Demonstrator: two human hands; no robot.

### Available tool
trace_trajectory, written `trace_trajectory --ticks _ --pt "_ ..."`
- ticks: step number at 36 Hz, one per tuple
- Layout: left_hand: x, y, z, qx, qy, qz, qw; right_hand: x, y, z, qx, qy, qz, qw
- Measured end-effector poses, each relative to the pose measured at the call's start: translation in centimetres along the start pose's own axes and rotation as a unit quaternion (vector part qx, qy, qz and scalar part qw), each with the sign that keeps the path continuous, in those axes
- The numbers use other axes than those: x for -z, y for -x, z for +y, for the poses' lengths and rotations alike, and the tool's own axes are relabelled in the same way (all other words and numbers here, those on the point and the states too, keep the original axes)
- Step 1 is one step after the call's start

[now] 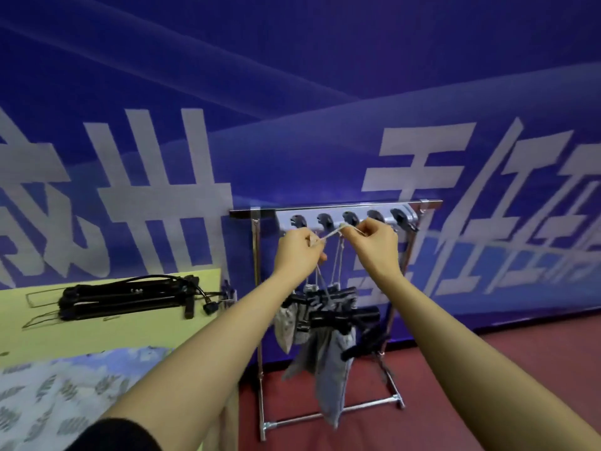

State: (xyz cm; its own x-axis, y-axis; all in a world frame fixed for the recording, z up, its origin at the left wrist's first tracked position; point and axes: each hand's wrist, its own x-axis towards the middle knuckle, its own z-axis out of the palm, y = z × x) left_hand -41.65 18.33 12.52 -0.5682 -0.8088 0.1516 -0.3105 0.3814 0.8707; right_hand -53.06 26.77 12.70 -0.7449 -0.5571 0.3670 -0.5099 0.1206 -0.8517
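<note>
Cord (331,235) runs taut just beside the middle hook (350,218) of the chrome rack (259,320). The left grip (297,252) and right grip (374,245) each pinch it. A black clip hanger (341,315) with grey cloths (331,366) hangs below.

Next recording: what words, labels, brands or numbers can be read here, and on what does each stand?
"世" (probable reading): large white character on the blue banner.
Other white banner characters: cut off by the frame or partly behind the rack, so not readable with confidence.
No text visible on the cord, the rack or the hangers.
</note>
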Motion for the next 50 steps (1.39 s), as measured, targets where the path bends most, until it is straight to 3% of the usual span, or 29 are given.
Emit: trace_trajectory --ticks 6,14,22,27,32,36,43,50 --pt "-6.3 -2.0 -1.2 0.019 -0.007 -0.060 0.998 1.7 -1.9 6.6 -0.037 0.039 0.001 0.999" --pt "-13.3 -8.3 -2.5 0.030 -0.031 -0.071 0.997 1.8 -8.0 12.9 -0.081 0.067 -0.027 0.994" --pt "-17.8 -15.9 -3.4 -0.011 -0.174 -0.037 0.984 0.4 -15.3 17.2 -0.136 0.041 -0.067 0.988" --pt "-19.8 -19.4 -3.9 -0.047 -0.299 -0.022 0.953 -1.2 -18.9 19.8 -0.183 0.062 -0.065 0.979" --pt "-21.5 -20.7 -4.5 -0.078 -0.464 -0.053 0.881 -2.3 -19.8 22.6 -0.213 0.086 -0.100 0.968" --pt "-22.2 -20.3 -4.8 -0.086 -0.499 -0.077 0.859 -2.2 -19.3 23.5 -0.213 0.096 -0.148 0.961" --pt "-20.7 -18.4 -4.7 -0.093 -0.372 -0.085 0.920 -0.8 -17.8 21.7 -0.174 0.104 -0.192 0.960" --pt "-17.5 -13.3 -4.1 -0.008 -0.242 -0.037 0.970 0.5 -13.9 18.5 -0.167 0.086 -0.190 0.964"
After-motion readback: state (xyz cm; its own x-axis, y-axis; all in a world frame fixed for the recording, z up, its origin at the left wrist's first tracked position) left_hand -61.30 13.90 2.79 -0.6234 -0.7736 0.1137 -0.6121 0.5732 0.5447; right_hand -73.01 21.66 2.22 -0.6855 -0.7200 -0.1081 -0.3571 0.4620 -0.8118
